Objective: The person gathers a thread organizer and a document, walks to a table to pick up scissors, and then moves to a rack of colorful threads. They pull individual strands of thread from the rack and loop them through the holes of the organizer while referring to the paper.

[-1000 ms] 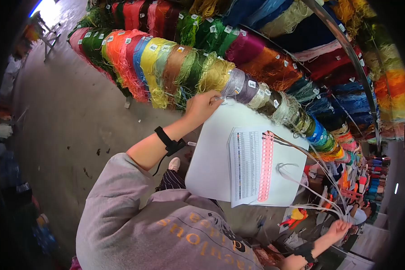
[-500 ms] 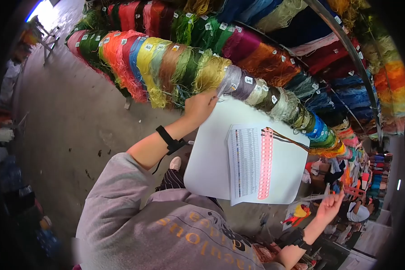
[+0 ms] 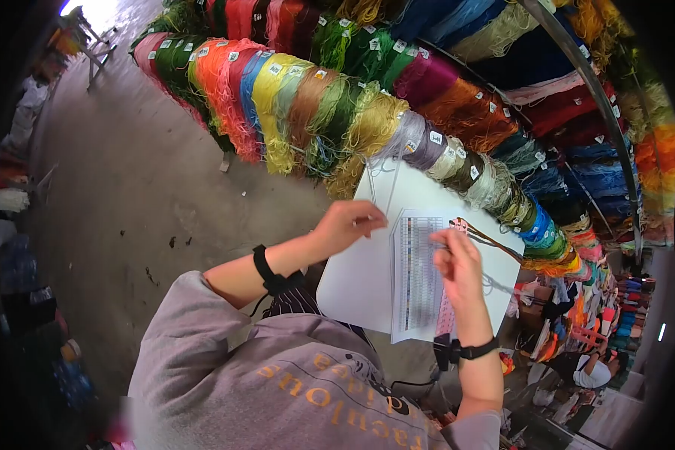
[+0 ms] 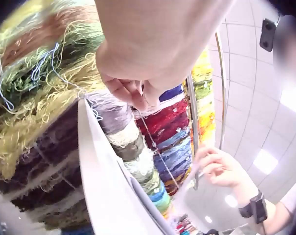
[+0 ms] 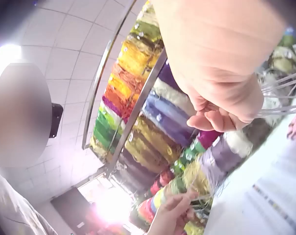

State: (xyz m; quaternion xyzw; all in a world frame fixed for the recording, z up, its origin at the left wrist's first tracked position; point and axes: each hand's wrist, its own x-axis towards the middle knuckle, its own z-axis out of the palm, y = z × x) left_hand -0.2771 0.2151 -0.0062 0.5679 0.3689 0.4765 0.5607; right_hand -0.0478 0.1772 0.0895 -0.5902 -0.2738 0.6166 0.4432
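In the head view my left hand (image 3: 350, 225) is over the upper left of a white board (image 3: 345, 296), thumb and fingers drawn together on pale threads (image 3: 382, 180) that hang from a grey-lilac skein (image 3: 406, 135). My right hand (image 3: 460, 262) is to its right, above a printed colour chart (image 3: 416, 300) and a pink strip with holes (image 3: 444, 319). Its fingers curl around pale strands (image 5: 282, 95), which trail away from the palm in the right wrist view. Brown threads (image 3: 491, 240) are looped through the strip's upper end.
A long row of tagged thread skeins (image 3: 307, 105) runs along the board's far edge, with more rows behind. A curved metal rail (image 3: 592, 82) crosses them. Bare floor (image 3: 112, 195) lies to the left. Another person (image 3: 592, 369) is at the far right.
My right hand has come from the far lower right to above the chart. My left hand has drawn down from the skein, and pale threads now show stretched below it.
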